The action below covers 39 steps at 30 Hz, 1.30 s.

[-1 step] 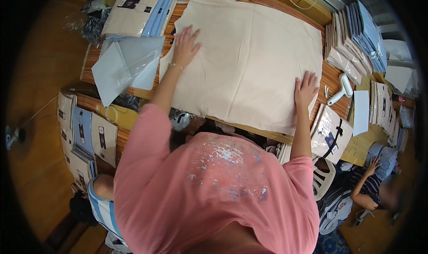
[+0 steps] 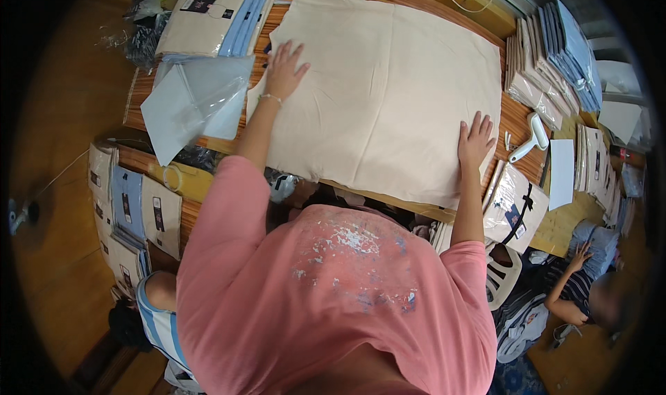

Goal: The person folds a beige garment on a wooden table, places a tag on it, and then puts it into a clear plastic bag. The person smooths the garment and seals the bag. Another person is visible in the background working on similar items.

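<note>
Cream cloth (image 2: 388, 97), flat, lightly creased, beneath outspread left fingers (image 2: 285, 52) and right fingers (image 2: 476, 125)

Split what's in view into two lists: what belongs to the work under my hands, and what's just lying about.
In use:
- cream cloth, spread flat under left hand and right hand
- striped wooden table beneath

Apparently just lying about:
- white roller
- white card
- blue packets
- clear plastic sleeve
</note>
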Each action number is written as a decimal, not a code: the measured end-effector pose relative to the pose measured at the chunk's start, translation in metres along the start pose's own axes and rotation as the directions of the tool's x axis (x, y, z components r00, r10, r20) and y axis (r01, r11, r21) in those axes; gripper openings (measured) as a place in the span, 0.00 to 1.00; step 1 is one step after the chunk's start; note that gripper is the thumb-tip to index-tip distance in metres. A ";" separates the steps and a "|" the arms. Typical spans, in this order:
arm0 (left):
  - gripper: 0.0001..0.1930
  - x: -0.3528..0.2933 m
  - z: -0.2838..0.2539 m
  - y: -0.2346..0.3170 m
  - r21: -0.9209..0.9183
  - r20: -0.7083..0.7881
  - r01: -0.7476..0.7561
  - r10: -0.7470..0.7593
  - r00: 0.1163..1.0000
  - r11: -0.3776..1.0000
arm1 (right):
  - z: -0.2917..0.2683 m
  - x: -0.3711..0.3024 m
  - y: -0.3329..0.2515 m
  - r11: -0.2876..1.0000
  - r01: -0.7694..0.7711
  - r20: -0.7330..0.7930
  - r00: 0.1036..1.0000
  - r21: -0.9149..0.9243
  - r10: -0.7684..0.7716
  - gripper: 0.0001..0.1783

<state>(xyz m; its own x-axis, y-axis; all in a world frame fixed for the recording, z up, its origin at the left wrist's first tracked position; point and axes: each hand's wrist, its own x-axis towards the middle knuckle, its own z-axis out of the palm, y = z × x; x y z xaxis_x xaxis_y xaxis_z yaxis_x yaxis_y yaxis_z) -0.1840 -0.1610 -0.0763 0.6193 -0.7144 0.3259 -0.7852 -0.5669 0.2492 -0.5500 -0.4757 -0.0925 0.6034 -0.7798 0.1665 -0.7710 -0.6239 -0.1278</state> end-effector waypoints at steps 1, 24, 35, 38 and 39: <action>0.24 0.002 -0.001 -0.006 0.045 0.054 0.077 -0.079 0.995 0.996 | -0.001 -0.008 0.002 0.999 -0.034 0.059 0.998 0.003 0.034 0.33; 0.24 0.087 0.046 -0.053 0.128 -0.023 0.126 -0.124 0.992 0.984 | 0.000 0.113 -0.030 0.979 0.155 0.033 0.987 0.133 -0.160 0.28; 0.24 0.035 0.002 -0.004 -0.159 -0.107 0.028 -0.045 0.993 0.987 | -0.032 0.041 -0.012 0.969 0.182 -0.062 0.983 0.164 -0.174 0.34; 0.24 -0.054 -0.019 0.020 -0.069 0.027 0.151 -0.149 0.988 0.986 | -0.047 -0.058 -0.010 0.976 0.120 -0.034 0.993 0.181 -0.115 0.36; 0.25 -0.078 -0.012 0.020 -0.045 0.091 0.180 -0.176 0.980 0.983 | -0.044 -0.087 -0.004 0.989 0.082 0.033 0.996 0.126 -0.087 0.37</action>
<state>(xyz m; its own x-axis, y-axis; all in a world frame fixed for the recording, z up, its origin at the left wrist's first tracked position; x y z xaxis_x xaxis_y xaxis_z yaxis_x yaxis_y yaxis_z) -0.2486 -0.1117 -0.0859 0.7454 -0.6382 0.1923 -0.6602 -0.6672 0.3448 -0.6080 -0.4029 -0.0632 0.6746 -0.7239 0.1446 -0.6870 -0.6873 -0.2358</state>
